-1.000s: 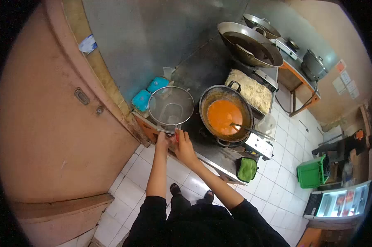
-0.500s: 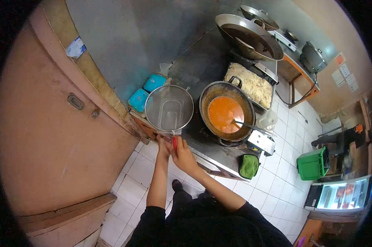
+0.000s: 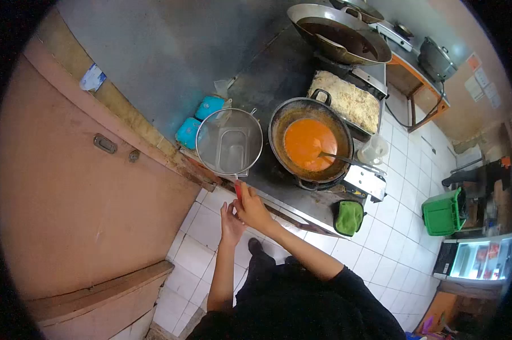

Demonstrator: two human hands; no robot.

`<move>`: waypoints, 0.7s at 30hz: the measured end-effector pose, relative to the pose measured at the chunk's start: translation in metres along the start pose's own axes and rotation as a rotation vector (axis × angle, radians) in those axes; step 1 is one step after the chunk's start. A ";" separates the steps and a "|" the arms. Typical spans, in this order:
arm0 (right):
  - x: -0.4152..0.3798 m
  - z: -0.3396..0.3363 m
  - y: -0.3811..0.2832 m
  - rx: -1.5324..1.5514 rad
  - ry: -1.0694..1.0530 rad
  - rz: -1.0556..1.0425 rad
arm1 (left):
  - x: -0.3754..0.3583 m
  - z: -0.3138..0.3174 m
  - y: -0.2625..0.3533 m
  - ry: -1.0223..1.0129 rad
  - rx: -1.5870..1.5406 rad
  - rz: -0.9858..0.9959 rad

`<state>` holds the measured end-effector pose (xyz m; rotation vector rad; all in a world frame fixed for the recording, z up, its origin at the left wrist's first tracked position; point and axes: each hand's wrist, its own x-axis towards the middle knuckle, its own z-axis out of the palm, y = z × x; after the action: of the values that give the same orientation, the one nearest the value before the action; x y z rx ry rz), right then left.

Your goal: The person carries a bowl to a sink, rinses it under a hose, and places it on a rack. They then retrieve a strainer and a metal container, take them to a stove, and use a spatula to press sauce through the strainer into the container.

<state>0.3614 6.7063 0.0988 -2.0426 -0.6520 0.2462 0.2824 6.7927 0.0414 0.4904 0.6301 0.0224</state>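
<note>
My right hand [image 3: 254, 211] is closed around the red handle of a round wire-mesh strainer [image 3: 222, 131], held level over the counter's left end. Through the mesh shows a rectangular container whose material I cannot make out. Just below and left of the right hand is my left hand [image 3: 232, 224], fingers apart and holding nothing; its fingertips come close to the right hand. To the right of the strainer stands a blackened wok [image 3: 278, 133] of orange liquid [image 3: 307, 139], with a ladle [image 3: 346, 159] resting in it.
Two blue-topped containers [image 3: 189, 133] sit by the wall. Behind the wok are a tray of pale crumbly food [image 3: 346, 99] and a big wok of dark liquid [image 3: 301, 14]. A green cloth [image 3: 349, 218] lies at the counter's front corner. A brown door [image 3: 97, 198] stands left.
My left hand has come away from the strainer's handle end and opened, lower down. The right hand keeps the handle. The whole view has shifted slightly.
</note>
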 end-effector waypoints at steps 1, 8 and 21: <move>0.000 0.000 -0.001 0.005 0.000 -0.004 | -0.003 -0.001 0.000 -0.016 -0.009 -0.021; -0.004 0.002 -0.011 -0.056 -0.045 0.096 | -0.012 -0.014 -0.001 -0.068 0.138 -0.055; -0.095 -0.163 0.003 -0.174 0.210 -0.056 | -0.024 -0.034 -0.040 0.109 0.004 -0.020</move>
<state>0.3511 6.5336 0.1756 -2.1751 -0.6160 -0.0602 0.2386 6.7678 0.0128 0.4893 0.7415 0.0292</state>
